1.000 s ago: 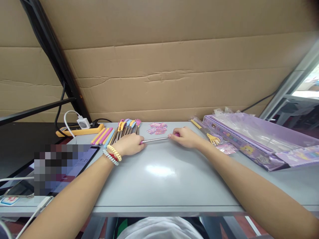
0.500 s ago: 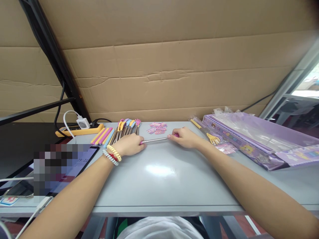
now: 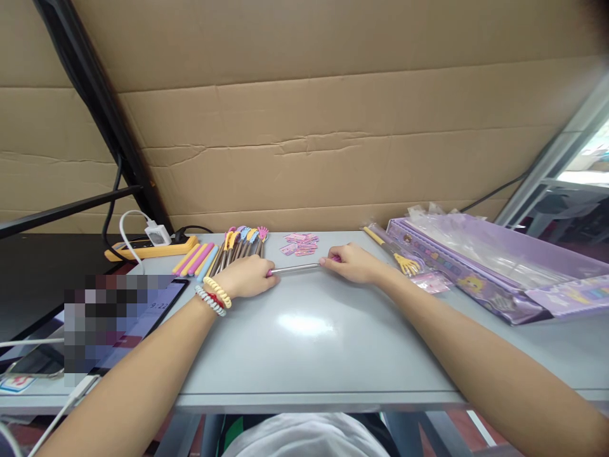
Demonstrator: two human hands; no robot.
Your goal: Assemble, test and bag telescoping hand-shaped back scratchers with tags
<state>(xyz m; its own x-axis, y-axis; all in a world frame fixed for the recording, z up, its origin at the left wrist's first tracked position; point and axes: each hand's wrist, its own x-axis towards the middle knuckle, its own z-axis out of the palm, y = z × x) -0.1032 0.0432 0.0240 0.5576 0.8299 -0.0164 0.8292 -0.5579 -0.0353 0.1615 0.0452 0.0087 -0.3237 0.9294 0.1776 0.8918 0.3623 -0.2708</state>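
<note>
Between my two hands a thin metal back scratcher rod [image 3: 295, 269] runs level just above the grey table. My left hand [image 3: 250, 275] is closed around its pink left end. At the other end, my right hand [image 3: 349, 263] pinches a pink part, mostly hidden by the fingers. Behind my left hand lie several back scratchers [image 3: 245, 244] with pink, yellow and blue hand-shaped heads. Beside them are several coloured handle tubes [image 3: 197, 259]. Small pink printed cards [image 3: 301, 243] form a loose pile beyond the rod.
At right, a yellow back scratcher [image 3: 404, 261] lies in clear wrap beside a purple display box [image 3: 469, 285] holding clear plastic bags. Pink cards in plastic [image 3: 432, 283] lie nearby. Left are a yellow power strip [image 3: 157, 251], white cables and a tablet [image 3: 162, 309]. Cardboard [image 3: 304, 120] stands behind.
</note>
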